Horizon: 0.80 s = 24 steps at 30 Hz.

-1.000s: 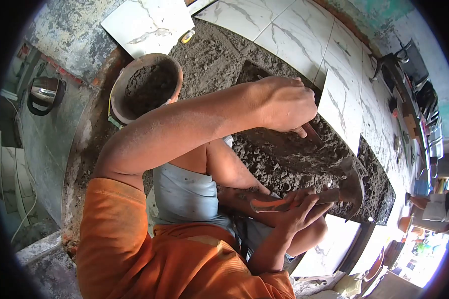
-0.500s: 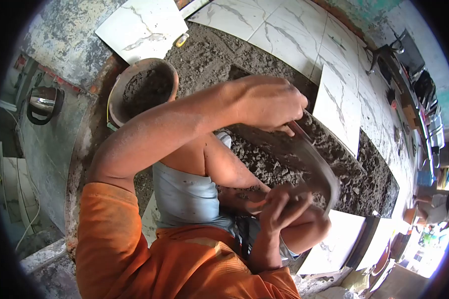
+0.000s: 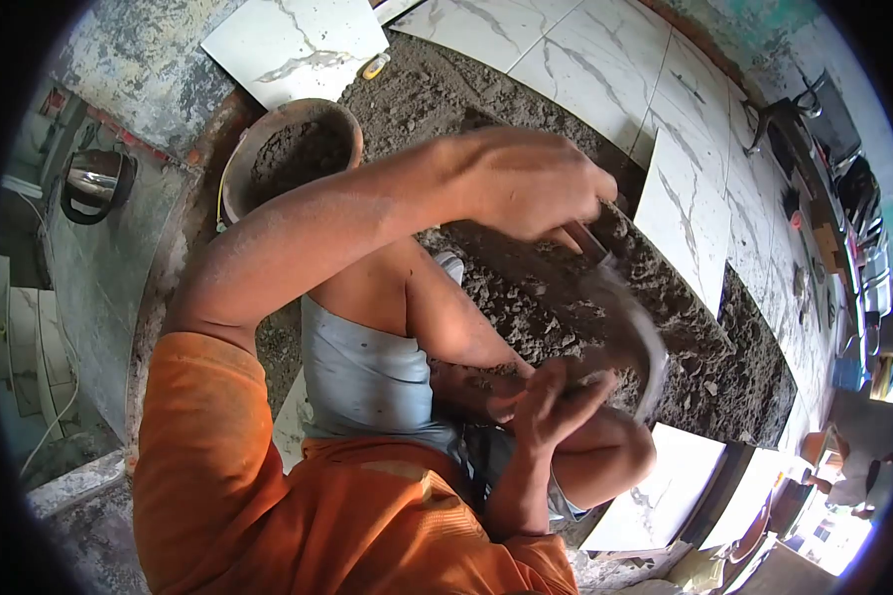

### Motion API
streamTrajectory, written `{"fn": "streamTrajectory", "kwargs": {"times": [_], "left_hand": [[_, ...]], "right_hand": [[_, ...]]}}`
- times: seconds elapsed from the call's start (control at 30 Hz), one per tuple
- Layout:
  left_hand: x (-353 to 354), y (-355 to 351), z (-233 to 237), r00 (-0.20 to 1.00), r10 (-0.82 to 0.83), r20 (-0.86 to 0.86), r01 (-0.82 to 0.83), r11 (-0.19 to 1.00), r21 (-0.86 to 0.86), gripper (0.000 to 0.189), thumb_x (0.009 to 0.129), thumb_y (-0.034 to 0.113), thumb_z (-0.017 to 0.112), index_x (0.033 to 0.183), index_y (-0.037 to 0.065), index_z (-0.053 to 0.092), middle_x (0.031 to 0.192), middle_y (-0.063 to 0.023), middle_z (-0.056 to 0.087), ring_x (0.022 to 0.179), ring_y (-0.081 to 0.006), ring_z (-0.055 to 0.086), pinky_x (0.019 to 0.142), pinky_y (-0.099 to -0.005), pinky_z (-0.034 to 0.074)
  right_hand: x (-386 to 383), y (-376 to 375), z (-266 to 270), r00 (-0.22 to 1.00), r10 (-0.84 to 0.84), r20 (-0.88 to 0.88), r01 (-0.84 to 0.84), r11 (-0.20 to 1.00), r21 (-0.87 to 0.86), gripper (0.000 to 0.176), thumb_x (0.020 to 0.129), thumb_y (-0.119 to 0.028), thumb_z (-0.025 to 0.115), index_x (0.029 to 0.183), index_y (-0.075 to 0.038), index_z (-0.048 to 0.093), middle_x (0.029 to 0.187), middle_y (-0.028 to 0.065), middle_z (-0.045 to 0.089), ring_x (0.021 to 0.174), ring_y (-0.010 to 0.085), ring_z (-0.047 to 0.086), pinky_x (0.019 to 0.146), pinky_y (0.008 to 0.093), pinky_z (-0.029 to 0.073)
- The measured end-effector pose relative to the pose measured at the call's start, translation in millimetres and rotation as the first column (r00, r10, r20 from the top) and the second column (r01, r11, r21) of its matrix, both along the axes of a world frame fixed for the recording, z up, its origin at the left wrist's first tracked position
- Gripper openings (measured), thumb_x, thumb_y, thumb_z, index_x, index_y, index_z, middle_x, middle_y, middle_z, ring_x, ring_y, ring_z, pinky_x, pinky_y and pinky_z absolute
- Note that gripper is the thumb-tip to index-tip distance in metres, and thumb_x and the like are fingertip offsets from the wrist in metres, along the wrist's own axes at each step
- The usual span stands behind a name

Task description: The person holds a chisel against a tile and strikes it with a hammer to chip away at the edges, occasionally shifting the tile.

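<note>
My left hand point(image 3: 541, 188) reaches across from the left, closed round the dark handle point(image 3: 585, 241) of a tool. Its curved metal part point(image 3: 648, 347) is smeared by motion, so its exact shape is unclear. Below the tool, my right hand point(image 3: 556, 407) has its fingers apart and the palm turned up; I see nothing held in it. Dark, lumpy mortar point(image 3: 516, 312) lies beyond my bent legs. A marbled white tile point(image 3: 680, 218) rests at the mortar's far edge.
A bucket point(image 3: 352, 129) of mortar stands at upper left, near a loose tile point(image 3: 288, 45) with a small yellow tool point(image 3: 375, 66). Laid tiles point(image 3: 585, 64) span the back. More tiles point(image 3: 655, 486) lie right of my knee. A kettle point(image 3: 96, 183) sits far left.
The view has shifted slightly, with the bucket and loose tile now a little higher and further right. My left hand still grips the tool, and my right hand's fingers look more upright.
</note>
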<state>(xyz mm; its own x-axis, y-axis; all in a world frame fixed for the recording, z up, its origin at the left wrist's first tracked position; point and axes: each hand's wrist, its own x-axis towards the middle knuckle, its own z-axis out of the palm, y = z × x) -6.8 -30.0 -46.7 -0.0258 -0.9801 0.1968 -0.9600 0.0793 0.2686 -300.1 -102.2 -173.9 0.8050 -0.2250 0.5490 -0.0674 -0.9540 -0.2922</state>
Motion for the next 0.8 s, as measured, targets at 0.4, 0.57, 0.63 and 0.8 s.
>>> {"fn": "streamTrajectory", "kwargs": {"times": [0.4, 0.57, 0.63, 0.8], "left_hand": [[8, 7, -11, 0.998, -0.027, 0.054, 0.034, 0.991, -0.128, 0.021, 0.074, 0.011, 0.085, 0.089, -0.001, 0.076, 0.13, -0.0119, 0.068, 0.115, -0.028, 0.067, 0.098, -0.0341, 0.059], [-9, 1, -12, 0.976, 0.092, 0.195, -0.069, 0.99, -0.124, 0.009, 0.079, 0.012, 0.076, 0.086, 0.006, 0.077, 0.106, -0.0055, 0.074, 0.106, -0.019, 0.069, 0.098, -0.0372, 0.054], [-23, -6, -10, 0.959, 0.166, 0.228, -0.139, 0.982, -0.132, 0.008, 0.082, 0.013, 0.072, 0.084, 0.007, 0.077, 0.1, -0.0043, 0.074, 0.103, -0.0187, 0.069, 0.095, -0.0367, 0.053], [-37, -19, -22, 0.949, 0.291, 0.125, -0.254, 0.935, -0.249, 0.012, 0.086, 0.015, 0.067, 0.084, 0.009, 0.077, 0.087, -0.0065, 0.072, 0.09, -0.0215, 0.072, 0.089, -0.0373, 0.053]], "right_hand": [[20, 31, -19, 0.916, -0.197, 0.351, -0.195, 0.545, 0.815, 0.045, 0.101, -0.005, 0.049, 0.143, 0.0, 0.031, 0.08, 0.0084, 0.055, 0.056, 0.0131, 0.048, 0.05, 0.0271, 0.044], [38, -1, 12, 0.774, -0.458, 0.437, -0.176, 0.508, 0.843, 0.047, 0.107, -0.018, 0.052, 0.148, -0.006, 0.033, 0.071, 0.0043, 0.05, 0.049, 0.0108, 0.043, 0.045, 0.0265, 0.041], [49, -27, 22, 0.763, -0.52, 0.384, -0.038, 0.557, 0.83, 0.05, 0.107, -0.02, 0.054, 0.15, -0.007, 0.033, 0.072, 0.0032, 0.049, 0.05, 0.0103, 0.044, 0.045, 0.0265, 0.041], [65, -49, 54, 0.826, -0.479, 0.299, 0.011, 0.542, 0.84, 0.056, 0.106, -0.019, 0.058, 0.156, -0.009, 0.038, 0.075, -0.0026, 0.047, 0.055, 0.0053, 0.043, 0.045, 0.0225, 0.037]]}}
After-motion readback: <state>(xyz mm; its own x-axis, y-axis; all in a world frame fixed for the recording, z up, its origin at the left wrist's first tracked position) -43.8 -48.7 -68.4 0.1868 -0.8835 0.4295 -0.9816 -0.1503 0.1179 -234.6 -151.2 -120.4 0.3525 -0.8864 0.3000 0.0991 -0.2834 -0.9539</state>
